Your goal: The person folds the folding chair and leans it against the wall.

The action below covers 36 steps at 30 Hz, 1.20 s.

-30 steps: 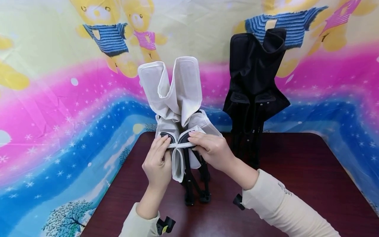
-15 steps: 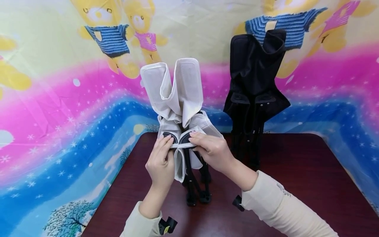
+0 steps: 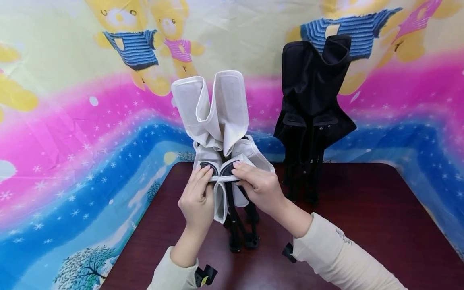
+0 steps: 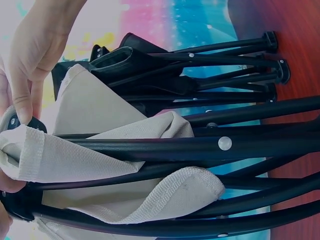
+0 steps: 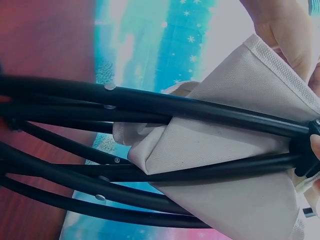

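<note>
A cream folding chair (image 3: 232, 106) with a bunched fabric seat and back stands half folded on the table, its black tube legs (image 3: 235, 225) close together. My left hand (image 3: 197, 199) grips the seat's near left corner, fingers over the black corner piece and thumb below. At the near right corner, my right hand (image 3: 262, 184) pinches the other black corner piece (image 3: 227, 168). The two corners nearly meet in the middle. In the left wrist view, crossed tubes (image 4: 200, 147) run from the corners with fabric (image 4: 95, 157) sagging between them.
A black folding chair (image 3: 314, 88), folded narrow, stands behind on the right of the dark red table (image 3: 362, 209). A printed cloth (image 3: 90, 100) with bears hangs behind the table. Small black devices (image 3: 206, 276) sit at both wrists.
My left hand and the cream chair have shifted slightly to the right. My right forearm has drawn in a little, while both grips stay on the corners.
</note>
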### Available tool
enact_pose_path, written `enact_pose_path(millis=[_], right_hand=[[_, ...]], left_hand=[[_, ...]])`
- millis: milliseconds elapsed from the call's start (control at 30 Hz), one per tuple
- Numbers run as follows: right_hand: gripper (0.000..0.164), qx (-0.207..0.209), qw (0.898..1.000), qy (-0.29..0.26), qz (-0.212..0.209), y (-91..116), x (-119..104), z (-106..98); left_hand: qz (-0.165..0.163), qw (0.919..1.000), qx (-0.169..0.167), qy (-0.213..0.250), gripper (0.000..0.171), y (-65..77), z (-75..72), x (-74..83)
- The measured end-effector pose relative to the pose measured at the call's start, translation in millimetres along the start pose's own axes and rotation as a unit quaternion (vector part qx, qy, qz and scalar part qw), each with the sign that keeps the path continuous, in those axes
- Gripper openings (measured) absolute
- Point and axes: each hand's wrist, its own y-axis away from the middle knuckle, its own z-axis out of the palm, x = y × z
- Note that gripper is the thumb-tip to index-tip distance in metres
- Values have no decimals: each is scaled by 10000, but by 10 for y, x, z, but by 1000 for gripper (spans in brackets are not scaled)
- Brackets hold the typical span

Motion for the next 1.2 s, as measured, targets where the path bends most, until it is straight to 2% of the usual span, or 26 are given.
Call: enact_pose_path(millis=[167, 367, 700, 867, 1033, 1200], right_hand=[[19, 10, 10000, 20, 16, -5, -4, -7], [22, -94, 9998, -35, 186, -30, -1, -29], [20, -16, 9997, -130, 187, 40, -29, 16], [25, -119, 9995, -139, 245, 80, -31, 16], [36, -234, 9992, -119, 312, 128, -39, 22], [38, -9, 9994, -101, 332, 185, -46, 12]], left_hand=[[32, 10000, 27, 16, 27, -9, 6, 2], [33, 9999, -102, 26, 28, -36, 8, -21], [311, 9964, -668, 420, 31, -16, -98, -111], [418, 9930, -879, 673, 31, -5, -130, -185], [530, 9903, -912, 905, 34, -22, -163, -270], [496, 9884, -872, 1143, 36, -25, -186, -321]])
